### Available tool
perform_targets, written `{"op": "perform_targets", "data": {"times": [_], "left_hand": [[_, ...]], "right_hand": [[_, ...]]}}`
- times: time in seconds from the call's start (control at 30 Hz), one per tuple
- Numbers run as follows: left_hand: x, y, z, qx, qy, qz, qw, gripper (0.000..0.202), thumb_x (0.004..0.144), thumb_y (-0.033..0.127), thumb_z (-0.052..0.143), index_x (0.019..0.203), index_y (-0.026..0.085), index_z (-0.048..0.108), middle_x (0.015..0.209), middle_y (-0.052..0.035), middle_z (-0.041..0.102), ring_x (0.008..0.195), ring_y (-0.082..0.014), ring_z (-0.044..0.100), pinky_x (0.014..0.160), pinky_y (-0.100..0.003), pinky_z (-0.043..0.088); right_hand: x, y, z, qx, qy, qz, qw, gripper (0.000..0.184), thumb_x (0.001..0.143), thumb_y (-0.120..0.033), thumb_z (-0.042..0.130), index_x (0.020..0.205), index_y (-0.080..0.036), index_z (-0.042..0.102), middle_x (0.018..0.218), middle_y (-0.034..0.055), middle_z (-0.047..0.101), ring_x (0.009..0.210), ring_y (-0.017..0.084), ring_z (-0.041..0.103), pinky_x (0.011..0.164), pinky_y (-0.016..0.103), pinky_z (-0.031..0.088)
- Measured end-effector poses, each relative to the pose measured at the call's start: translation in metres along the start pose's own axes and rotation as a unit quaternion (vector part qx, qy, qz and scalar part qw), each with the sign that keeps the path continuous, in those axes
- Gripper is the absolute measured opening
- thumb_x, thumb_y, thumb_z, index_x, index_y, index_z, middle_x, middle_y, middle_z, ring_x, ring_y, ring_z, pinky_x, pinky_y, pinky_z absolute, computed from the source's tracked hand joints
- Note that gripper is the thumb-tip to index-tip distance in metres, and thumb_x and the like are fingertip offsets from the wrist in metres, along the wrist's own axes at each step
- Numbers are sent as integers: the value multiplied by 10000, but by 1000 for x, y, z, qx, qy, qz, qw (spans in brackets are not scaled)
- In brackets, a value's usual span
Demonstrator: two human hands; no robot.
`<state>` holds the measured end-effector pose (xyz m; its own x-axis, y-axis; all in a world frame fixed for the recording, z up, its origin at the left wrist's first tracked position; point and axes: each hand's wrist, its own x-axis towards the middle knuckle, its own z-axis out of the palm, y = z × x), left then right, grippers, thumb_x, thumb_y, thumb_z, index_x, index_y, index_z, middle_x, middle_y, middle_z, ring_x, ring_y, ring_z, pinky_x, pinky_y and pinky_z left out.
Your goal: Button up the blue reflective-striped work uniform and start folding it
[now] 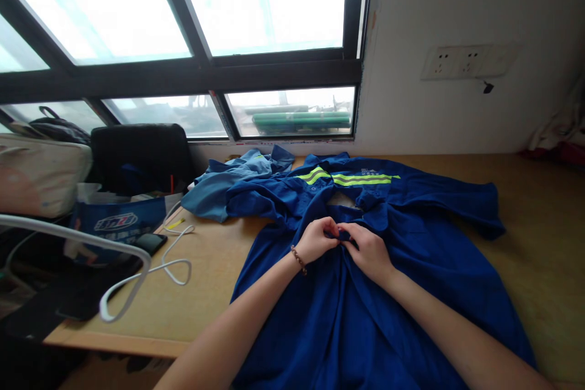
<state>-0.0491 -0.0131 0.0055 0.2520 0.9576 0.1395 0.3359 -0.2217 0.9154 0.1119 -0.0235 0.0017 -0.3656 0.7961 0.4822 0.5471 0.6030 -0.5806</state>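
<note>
Blue workwear [292, 298] lies spread over the table, its upper part a jacket [425, 192] with a yellow-and-grey reflective strip across the chest. My left hand [320, 237], with a beaded bracelet at the wrist, pinches the cloth at the waist front. Fingertips almost touching it, my right hand [365, 250] also pinches the cloth there. The small part between the fingertips is hidden. Just above the hands, a gap in the cloth shows a pale patch. Folds run down from the pinched spot towards me.
A lighter blue garment [247, 173] lies crumpled at the back left of the wooden table [205, 292]. A white cable [141, 256] loops over the left edge, near a dark phone [152, 242]. Bags [41, 173] crowd the left side. A window and wall sockets [461, 62] stand behind.
</note>
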Motion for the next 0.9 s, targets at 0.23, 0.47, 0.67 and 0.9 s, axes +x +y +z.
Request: {"op": "perform_targets", "data": {"times": [0.23,0.47,0.67,0.9], "left_hand": [[-7,9,2,107,-12,62,992,164,596,41,507,701,166,524,703,17,579,671,-100,541,594,-176,393],[-8,10,6,91,57,19,994,205,634,122,537,832,174,543,811,-5,598,673,-105,549,578,-184,407],[-9,8,12,156,33,18,987,96,704,223,505,665,151,555,574,24,508,548,-94,457,508,-196,332],[-10,9,18,126,61,0,990,199,744,231,455,562,151,439,493,49,418,481,-72,369,459,-190,267]], "right_hand": [[2,4,-4,-59,-27,-66,996,423,713,-100,501,1119,-220,490,1004,50,556,910,196,511,764,319,450],[1,12,-1,-45,16,-30,998,107,779,-150,477,807,-186,573,750,31,574,751,175,530,685,297,433],[-1,15,1,-63,39,-42,996,83,762,-123,492,741,-173,554,704,29,554,721,179,518,678,301,411],[0,13,0,-32,34,-74,996,137,804,-147,458,880,-183,565,804,36,582,779,176,523,731,305,415]]}}
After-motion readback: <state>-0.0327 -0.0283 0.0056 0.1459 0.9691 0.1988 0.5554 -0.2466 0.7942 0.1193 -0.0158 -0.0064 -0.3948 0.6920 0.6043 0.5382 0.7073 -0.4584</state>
